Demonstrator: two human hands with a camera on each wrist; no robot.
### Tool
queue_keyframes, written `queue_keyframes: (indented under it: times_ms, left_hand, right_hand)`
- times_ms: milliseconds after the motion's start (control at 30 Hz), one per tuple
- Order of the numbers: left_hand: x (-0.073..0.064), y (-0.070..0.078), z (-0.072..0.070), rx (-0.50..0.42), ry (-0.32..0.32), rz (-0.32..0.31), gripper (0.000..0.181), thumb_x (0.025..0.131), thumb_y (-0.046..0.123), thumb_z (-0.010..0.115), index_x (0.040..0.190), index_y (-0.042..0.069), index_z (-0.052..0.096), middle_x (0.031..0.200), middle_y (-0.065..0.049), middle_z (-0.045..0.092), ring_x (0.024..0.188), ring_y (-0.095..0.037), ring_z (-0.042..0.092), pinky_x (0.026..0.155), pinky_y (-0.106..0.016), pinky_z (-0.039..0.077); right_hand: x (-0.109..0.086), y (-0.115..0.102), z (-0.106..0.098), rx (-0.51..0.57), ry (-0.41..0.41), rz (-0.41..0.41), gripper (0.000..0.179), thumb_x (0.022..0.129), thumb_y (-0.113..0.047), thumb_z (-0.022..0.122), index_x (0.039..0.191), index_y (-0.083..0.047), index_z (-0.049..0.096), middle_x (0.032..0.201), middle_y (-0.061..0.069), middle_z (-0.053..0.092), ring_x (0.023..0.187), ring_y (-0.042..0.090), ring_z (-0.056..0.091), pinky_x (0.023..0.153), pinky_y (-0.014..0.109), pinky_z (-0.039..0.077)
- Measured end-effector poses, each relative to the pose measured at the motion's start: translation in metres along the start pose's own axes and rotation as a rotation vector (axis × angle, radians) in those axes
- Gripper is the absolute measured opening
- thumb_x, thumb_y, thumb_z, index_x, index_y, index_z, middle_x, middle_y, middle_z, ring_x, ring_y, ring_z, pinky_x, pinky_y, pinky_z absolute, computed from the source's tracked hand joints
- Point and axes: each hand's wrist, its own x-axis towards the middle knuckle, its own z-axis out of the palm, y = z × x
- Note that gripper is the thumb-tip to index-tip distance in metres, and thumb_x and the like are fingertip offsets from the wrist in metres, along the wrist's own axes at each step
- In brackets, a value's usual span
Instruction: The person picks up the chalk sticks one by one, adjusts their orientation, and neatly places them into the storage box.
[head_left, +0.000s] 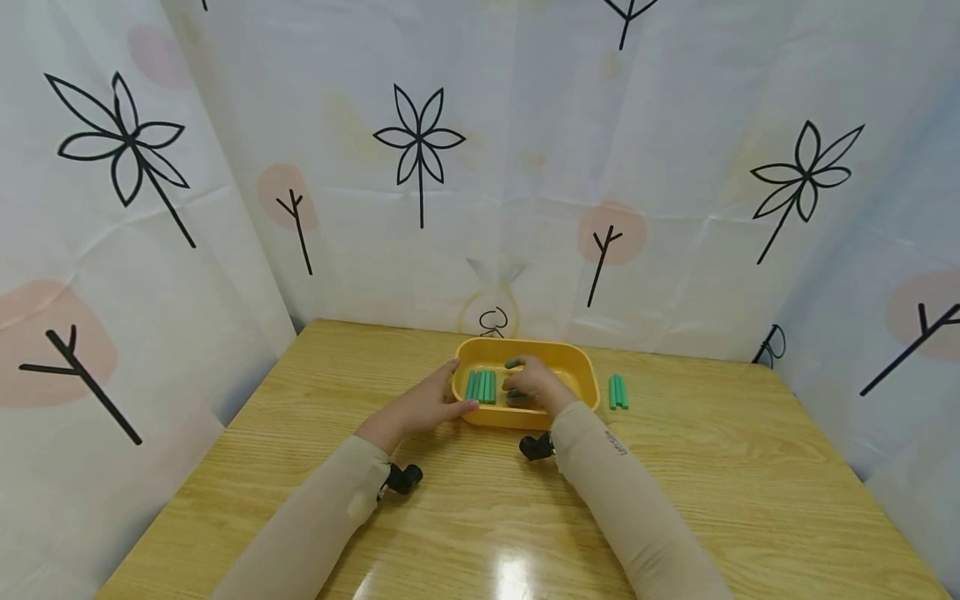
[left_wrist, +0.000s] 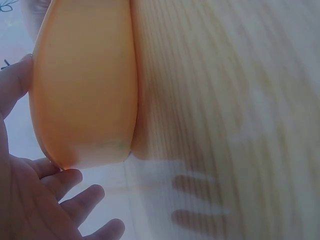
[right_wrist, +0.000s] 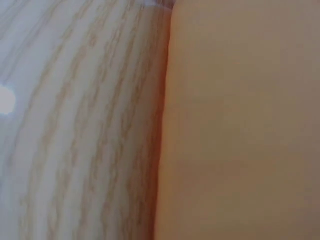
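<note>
A yellow plastic tub (head_left: 566,357) sits near the back of the table. My left hand (head_left: 423,407) grips its near left corner, thumb on the front wall and fingertips at the end rim. The left wrist view shows that thumb (left_wrist: 15,85) on the rim of the tub (left_wrist: 85,85), the other fingers spread. Several green sticks (head_left: 482,387) lie side by side in the tub's left part. Inside the tub, my right hand (head_left: 534,382) has curled fingers around dark green sticks (head_left: 517,398), mostly hidden by it. The right wrist view shows only tub wall (right_wrist: 240,120) and table.
Two more green sticks (head_left: 618,392) lie together on the table, right of the tub. The wooden table (head_left: 450,533) extends forward to a patterned white curtain (head_left: 510,167). A thin black object (head_left: 768,343) stands at the back right corner.
</note>
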Motion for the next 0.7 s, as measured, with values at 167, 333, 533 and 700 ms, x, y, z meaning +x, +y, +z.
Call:
queue_keyframes:
  times_ms: [167, 333, 533, 700]
  left_hand:
    - [0.001, 0.0, 0.001, 0.013, 0.001, -0.008, 0.101, 0.093, 0.058, 0.064, 0.162, 0.009, 0.009, 0.166, -0.015, 0.015, 0.15, -0.034, 0.021, 0.119, -0.051, 0.022]
    - [0.001, 0.0, 0.001, 0.004, 0.001, -0.007, 0.101, 0.092, 0.057, 0.065, 0.162, 0.009, 0.009, 0.166, -0.015, 0.015, 0.15, -0.034, 0.02, 0.119, -0.051, 0.022]
    - [0.001, 0.0, 0.001, -0.004, 0.002, -0.011, 0.101, 0.092, 0.056, 0.066, 0.162, 0.01, 0.009, 0.166, -0.014, 0.014, 0.15, -0.033, 0.02, 0.12, -0.05, 0.021]
    - [0.001, -0.001, 0.001, 0.002, 0.005, -0.003, 0.101, 0.092, 0.057, 0.065, 0.162, 0.009, 0.01, 0.166, -0.015, 0.015, 0.15, -0.034, 0.021, 0.119, -0.05, 0.021]
  right_hand:
    - [-0.004, -0.002, -0.009, -0.002, 0.006, -0.008, 0.053, 0.09, 0.005, 0.063, 0.141, 0.003, 0.047, 0.107, 0.019, 0.058, 0.075, 0.023, 0.061, 0.07, 0.034, 0.058]
    - [-0.011, -0.007, -0.019, -0.005, 0.002, -0.012, 0.051, 0.094, 0.002, 0.062, 0.142, 0.001, 0.047, 0.106, 0.019, 0.061, 0.077, 0.024, 0.061, 0.072, 0.036, 0.059]
    - [-0.022, -0.015, -0.029, -0.024, -0.016, -0.043, 0.051, 0.096, -0.001, 0.062, 0.145, 0.002, 0.045, 0.113, 0.02, 0.059, 0.08, 0.024, 0.061, 0.084, 0.043, 0.058]
    - [-0.03, -0.022, -0.038, -0.048, -0.021, -0.079, 0.047, 0.097, -0.002, 0.061, 0.142, 0.003, 0.046, 0.109, 0.018, 0.058, 0.079, 0.023, 0.061, 0.092, 0.049, 0.054]
